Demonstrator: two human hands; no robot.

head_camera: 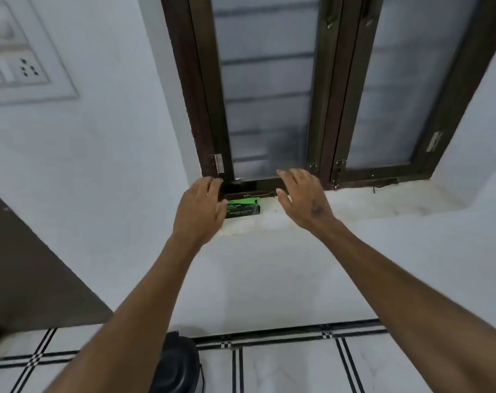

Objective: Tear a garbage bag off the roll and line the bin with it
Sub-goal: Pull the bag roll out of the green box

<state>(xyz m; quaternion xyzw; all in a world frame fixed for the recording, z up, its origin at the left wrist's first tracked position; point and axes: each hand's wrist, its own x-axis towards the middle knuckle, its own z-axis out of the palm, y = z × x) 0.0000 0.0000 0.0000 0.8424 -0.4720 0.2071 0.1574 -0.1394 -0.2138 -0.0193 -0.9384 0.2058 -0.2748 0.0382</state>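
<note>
green garbage bag pack lies flat on the white window sill, mid-frame, tight against the dark window frame. left hand overlaps its left end, fingers spread, contact uncertain. right hand hovers just beside its right end, fingers apart, holding nothing. black bin on the tiled floor, bottom centre, unlined. judgement: pack looks light, slick-wrapped and soft-cornered; it should slide easily. best taken by pinching both short ends, or thumb over the front face. thin film inside will likely cling and stretch.
</note>
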